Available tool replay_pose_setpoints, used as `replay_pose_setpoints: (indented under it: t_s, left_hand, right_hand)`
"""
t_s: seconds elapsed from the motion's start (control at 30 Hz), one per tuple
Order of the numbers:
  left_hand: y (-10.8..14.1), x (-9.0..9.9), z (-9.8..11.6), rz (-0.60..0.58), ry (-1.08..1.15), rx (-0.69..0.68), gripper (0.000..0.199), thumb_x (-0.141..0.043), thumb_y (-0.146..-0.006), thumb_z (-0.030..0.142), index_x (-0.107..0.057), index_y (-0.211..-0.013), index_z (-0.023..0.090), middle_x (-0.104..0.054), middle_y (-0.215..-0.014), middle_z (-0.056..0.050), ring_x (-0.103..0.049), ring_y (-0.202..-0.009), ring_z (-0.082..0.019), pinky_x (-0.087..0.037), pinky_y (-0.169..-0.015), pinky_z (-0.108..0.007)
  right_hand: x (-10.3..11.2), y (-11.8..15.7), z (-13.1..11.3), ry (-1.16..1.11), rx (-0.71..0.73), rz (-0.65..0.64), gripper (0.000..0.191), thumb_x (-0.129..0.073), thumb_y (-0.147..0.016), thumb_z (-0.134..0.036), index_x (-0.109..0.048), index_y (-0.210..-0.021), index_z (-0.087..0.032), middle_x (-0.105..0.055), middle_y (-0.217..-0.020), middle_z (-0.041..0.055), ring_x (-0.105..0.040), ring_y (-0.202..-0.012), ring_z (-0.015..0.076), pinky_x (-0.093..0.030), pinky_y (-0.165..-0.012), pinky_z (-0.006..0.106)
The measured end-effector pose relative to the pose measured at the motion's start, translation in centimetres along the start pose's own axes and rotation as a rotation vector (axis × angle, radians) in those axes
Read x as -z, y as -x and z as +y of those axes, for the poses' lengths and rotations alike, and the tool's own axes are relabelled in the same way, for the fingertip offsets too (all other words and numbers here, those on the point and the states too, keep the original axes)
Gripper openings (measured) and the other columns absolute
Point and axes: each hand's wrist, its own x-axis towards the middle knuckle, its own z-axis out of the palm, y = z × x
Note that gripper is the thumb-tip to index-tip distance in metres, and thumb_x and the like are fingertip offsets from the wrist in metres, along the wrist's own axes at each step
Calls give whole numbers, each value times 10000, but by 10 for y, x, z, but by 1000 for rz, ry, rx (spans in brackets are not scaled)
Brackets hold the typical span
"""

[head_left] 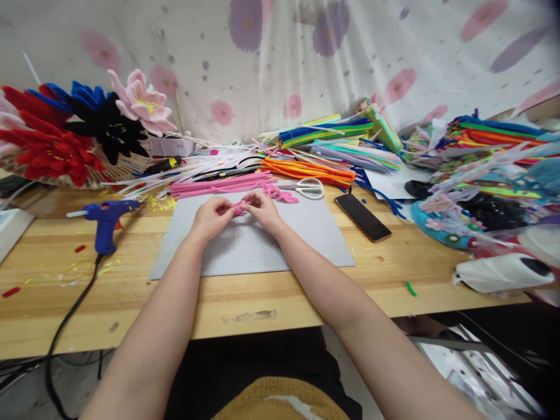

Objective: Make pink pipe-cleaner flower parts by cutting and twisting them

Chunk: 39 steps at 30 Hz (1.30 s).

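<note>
Near edge of counter (376, 262): we're noting a worn patch (256, 315) showing btwn our forearms (160, 326); white spool (503, 273) is lying far R, short green bit (411, 288) L of it. L side: black cord (72, 312) is trailing over the edge from blue glue gun (106, 224), which is lying flat w/ red scraps (11, 292) nearby.

Ctr: grey mat (236, 251) is lying flat. Over its far half, L hand (213, 219) is pinching one side of a small pink fuzzy piece (239, 208), R hand (262, 211) is pinching the other; fingers are partly hiding it, so we can't tell exact shape.

R of mat: dark phone (362, 217) is lying face up. Just beyond R hand, curled pink piece (280, 193) is resting beside white-handled scissors (311, 188).

Behind: pink stems (219, 184) are lying along mat's far edge, orange stems (308, 171) to their R, multicol. bundle (326, 133) farther back. Back L: we're seeing red flower (61, 153), black flower (111, 125), pale pink flower (140, 104) crowding together. Farthest: floral sheet (280, 64) is hanging.
</note>
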Motion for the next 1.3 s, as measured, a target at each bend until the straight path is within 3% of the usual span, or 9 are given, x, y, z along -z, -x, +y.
replay_pose_setpoints:
  t_s: [0.27, 0.5, 0.63, 0.73, 0.9, 0.97, 1.07, 1.17, 1.3]
  left_hand:
    - [-3, 0, 5, 166, 277, 163, 100, -652, -622, 266, -642, -665, 177, -627, -656, -8, -559, -625, -134, -440, -645, -261]
    - [-5, -19, 11, 458, 719, 311, 325, -729, -567, 291, -598, -839, 170, -603, -786, -7, -569, -697, -105, -477, -634, -231]
    - [-3, -29, 18, 295, 906, 448, 303, -729, -585, 345, -571, -764, 160, -622, -748, -23, -601, -659, -118, -510, -611, -253]
    - [-1, -31, 22, 243, 888, 473, 258, -700, -620, 355, -575, -722, 153, -626, -683, -23, -606, -624, -119, -512, -606, -252]
    - [-7, -16, 12, 458, 699, 447, 185, -620, -674, 317, -531, -733, 166, -622, -711, -18, -629, -652, -131, -489, -557, -231]
    - [-10, -9, 5, 515, 642, 457, 161, -575, -701, 312, -497, -734, 175, -623, -728, -21, -631, -643, -129, -473, -515, -214]
    - [-12, -4, -2, 541, 636, 483, 136, -544, -715, 293, -467, -724, 181, -621, -718, -20, -627, -618, -122, -470, -494, -207]
    - [-11, -5, -4, 521, 662, 461, 138, -556, -699, 278, -462, -732, 182, -608, -689, -5, -625, -613, -120, -486, -511, -216]
    - [-8, -9, -3, 468, 631, 393, 158, -589, -658, 261, -498, -762, 183, -583, -671, 14, -607, -600, -108, -496, -522, -213]
  right_hand:
    - [-5, 5, -5, 62, 17, -38, 144, -625, -650, -247, -535, -742, -183, -552, -682, -36, -493, -603, 83, -419, -618, 232]
    - [-6, 5, -8, -189, -123, 93, 230, -618, -662, -367, -501, -749, -189, -592, -687, -16, -513, -571, 86, -356, -481, 194]
    - [-10, 4, -8, -230, -142, 97, 283, -631, -655, -418, -493, -766, -197, -577, -674, -26, -509, -570, 82, -364, -484, 187]
    - [-13, 3, -8, -106, -62, 39, 252, -608, -692, -410, -504, -758, -191, -567, -689, -22, -507, -595, 89, -407, -546, 211]
    - [-4, -2, -5, 473, 163, 100, 186, -552, -767, -236, -597, -936, -171, -612, -922, 49, -545, -841, 157, -426, -840, 333]
    - [2, -3, -2, 717, 188, 83, 240, -549, -773, -186, -620, -1003, -175, -604, -1025, 81, -514, -990, 199, -369, -942, 379]
    - [6, -4, 1, 919, 150, 4, 209, -554, -771, -153, -660, -950, -174, -602, -1058, 101, -483, -1062, 229, -350, -964, 399]
    - [7, -5, 2, 894, 141, -39, 150, -551, -774, -163, -670, -865, -176, -637, -968, 80, -524, -983, 215, -386, -916, 391]
    - [14, -5, -2, 560, 110, -39, 149, -539, -766, -189, -653, -860, -170, -657, -861, 35, -570, -804, 145, -449, -785, 307]
